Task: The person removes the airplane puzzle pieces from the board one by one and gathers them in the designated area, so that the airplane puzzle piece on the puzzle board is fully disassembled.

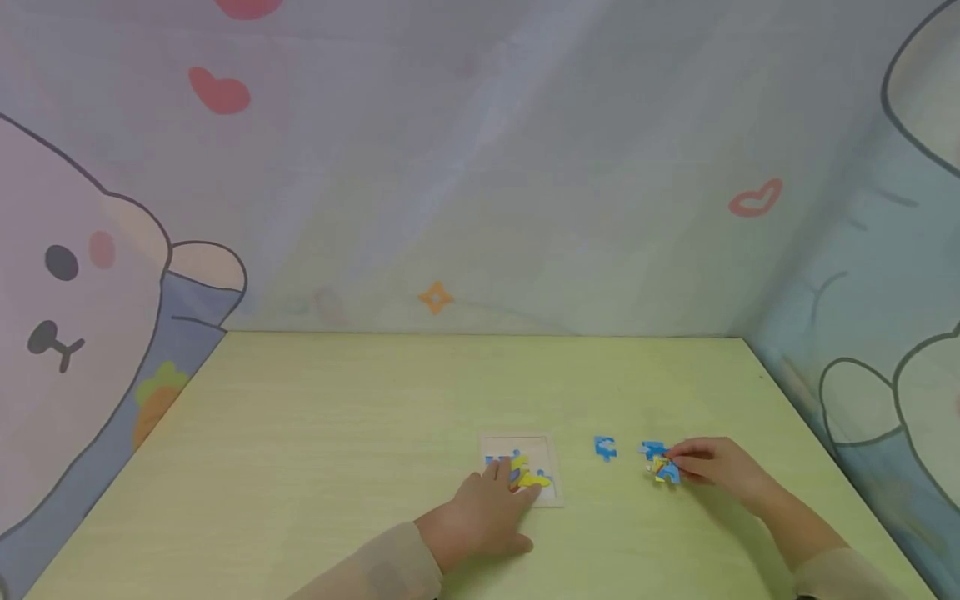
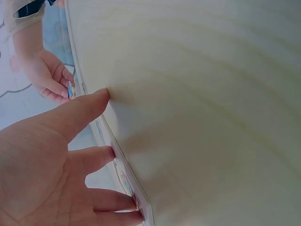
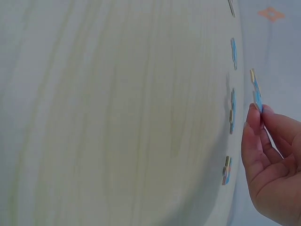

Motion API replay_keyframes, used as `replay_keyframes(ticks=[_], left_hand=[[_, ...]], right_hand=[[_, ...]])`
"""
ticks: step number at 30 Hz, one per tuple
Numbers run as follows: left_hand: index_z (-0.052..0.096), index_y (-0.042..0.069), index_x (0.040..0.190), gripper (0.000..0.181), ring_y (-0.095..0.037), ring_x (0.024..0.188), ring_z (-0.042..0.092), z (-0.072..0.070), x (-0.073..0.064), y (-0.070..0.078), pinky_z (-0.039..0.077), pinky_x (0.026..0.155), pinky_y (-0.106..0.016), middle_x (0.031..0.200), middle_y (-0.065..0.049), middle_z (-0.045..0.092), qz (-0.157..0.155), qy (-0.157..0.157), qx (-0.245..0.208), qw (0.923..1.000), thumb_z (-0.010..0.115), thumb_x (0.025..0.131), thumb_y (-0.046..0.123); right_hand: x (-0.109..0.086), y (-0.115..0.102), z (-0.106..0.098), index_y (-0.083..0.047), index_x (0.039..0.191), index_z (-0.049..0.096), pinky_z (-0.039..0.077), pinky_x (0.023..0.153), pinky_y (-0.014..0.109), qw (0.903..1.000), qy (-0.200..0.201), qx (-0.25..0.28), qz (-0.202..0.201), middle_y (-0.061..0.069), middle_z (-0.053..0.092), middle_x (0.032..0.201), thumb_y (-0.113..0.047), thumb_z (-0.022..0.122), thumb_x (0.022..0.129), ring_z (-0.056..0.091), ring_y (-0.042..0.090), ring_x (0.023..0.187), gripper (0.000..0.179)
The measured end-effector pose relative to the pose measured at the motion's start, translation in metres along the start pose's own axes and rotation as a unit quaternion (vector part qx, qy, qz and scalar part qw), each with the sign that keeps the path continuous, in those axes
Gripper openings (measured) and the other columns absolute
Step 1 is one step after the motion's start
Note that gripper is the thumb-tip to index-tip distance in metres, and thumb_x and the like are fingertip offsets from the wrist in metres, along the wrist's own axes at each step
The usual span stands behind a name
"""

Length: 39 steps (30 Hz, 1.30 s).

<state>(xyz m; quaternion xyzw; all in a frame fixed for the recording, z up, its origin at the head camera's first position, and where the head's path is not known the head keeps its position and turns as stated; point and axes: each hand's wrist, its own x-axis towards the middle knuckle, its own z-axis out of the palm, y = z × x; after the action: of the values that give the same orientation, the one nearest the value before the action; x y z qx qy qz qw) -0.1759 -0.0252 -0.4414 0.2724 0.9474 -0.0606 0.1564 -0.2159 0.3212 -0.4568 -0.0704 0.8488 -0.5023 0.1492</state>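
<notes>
My left hand (image 1: 483,510) rests on a small, pale puzzle tray (image 1: 557,483), fingers extended over the pieces inside it. Its thumb lies out on the table, as the left wrist view also shows. Inside the tray, yellow and blue puzzle pieces (image 1: 536,480) show beside the fingers, which hide part of them. My right hand (image 1: 722,468) pinches a blue and yellow puzzle piece (image 3: 257,92) between thumb and fingertips, raised off the table. Just behind it in the head view lies a blue puzzle piece (image 1: 651,448).
Another blue puzzle piece (image 1: 605,447) lies between the tray and the right hand. In the right wrist view a multicoloured piece (image 3: 227,170) lies near that hand. A cartoon-printed cloth (image 1: 480,167) stands along the back and sides of the pale wooden table (image 1: 337,417).
</notes>
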Motion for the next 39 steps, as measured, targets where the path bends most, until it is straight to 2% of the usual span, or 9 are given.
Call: replay_keyframes(ticks=[12,26,33,39], left_hand=[[0.038,0.036,0.142,0.068,-0.032,0.134,0.030,0.000,-0.004,0.000,0.037,0.098,-0.041,0.147,-0.019,0.029,-0.004,0.005,-0.006,1.0000,0.058,0.081,0.059],[0.040,0.034,0.141,0.066,-0.032,0.133,0.031,-0.002,-0.004,0.000,0.038,0.097,-0.041,0.146,-0.019,0.030,0.000,0.013,-0.009,0.9999,0.059,0.082,0.057],[0.038,0.035,0.142,0.067,-0.032,0.133,0.031,-0.001,-0.003,0.000,0.037,0.098,-0.042,0.147,-0.018,0.029,-0.004,0.007,-0.002,1.0000,0.058,0.082,0.059],[0.039,0.035,0.142,0.068,-0.032,0.133,0.030,0.001,-0.001,-0.001,0.036,0.099,-0.043,0.147,-0.018,0.028,-0.002,0.010,-0.008,0.9999,0.058,0.082,0.058]], right_hand=[[-0.016,0.011,-0.017,0.018,0.104,0.058,0.052,0.072,0.026,0.9990,-0.009,-0.039,-0.021,0.022,0.063,0.101,-0.004,0.057,0.091,0.060,0.002,0.081,0.025],[-0.022,0.026,-0.033,0.011,0.102,0.063,0.050,0.067,0.024,0.9942,0.009,-0.105,-0.017,0.018,0.065,0.099,-0.009,0.059,0.090,0.056,0.001,0.077,0.024],[-0.024,0.028,-0.035,0.003,0.100,0.068,0.046,0.068,0.025,0.9864,0.032,-0.161,0.005,0.013,0.066,0.100,-0.014,0.060,0.091,0.054,0.005,0.082,0.020],[-0.025,0.029,-0.034,0.000,0.100,0.069,0.046,0.073,0.026,0.9807,0.044,-0.191,0.006,0.014,0.066,0.102,-0.013,0.060,0.090,0.058,0.020,0.092,0.018]])
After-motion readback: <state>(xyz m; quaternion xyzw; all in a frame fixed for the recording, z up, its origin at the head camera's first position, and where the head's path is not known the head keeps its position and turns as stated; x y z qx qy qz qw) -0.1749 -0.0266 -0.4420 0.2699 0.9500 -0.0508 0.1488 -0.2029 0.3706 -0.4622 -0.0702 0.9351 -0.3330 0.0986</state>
